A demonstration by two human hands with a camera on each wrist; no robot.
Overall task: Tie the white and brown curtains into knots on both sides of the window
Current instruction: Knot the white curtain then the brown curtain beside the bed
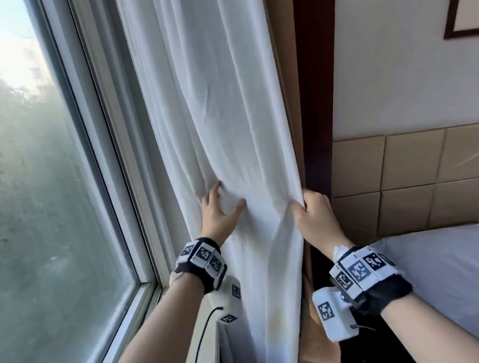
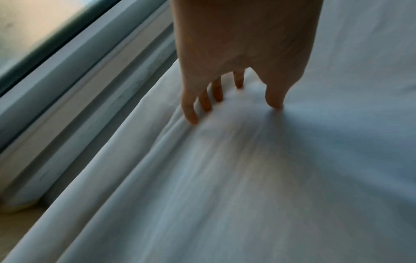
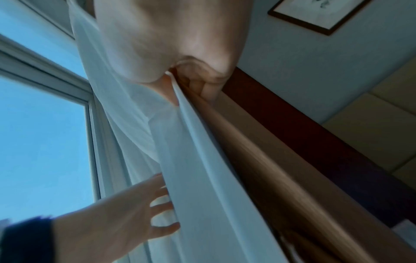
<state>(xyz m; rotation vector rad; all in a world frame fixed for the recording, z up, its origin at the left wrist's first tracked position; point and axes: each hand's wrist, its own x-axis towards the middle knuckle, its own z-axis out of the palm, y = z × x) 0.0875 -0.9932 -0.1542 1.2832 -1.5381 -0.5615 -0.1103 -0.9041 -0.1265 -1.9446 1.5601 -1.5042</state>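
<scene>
Here the gathering step is in hand: the right hand [image 1: 311, 214] has its grip closed on the right edge of the white curtain [image 1: 217, 108], with the brown curtain [image 3: 258, 151] just behind, beside the window [image 1: 35, 176]. The left hand [image 1: 217, 211] presses spread fingers [image 2: 191, 113] on the folds. Next, probably, bunching both layers together.

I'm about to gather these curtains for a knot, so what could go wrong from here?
The left hand only presses spread fingers on the white curtain, so folds may slip free. The right hand grips the white edge; the brown curtain behind might get left out.
</scene>
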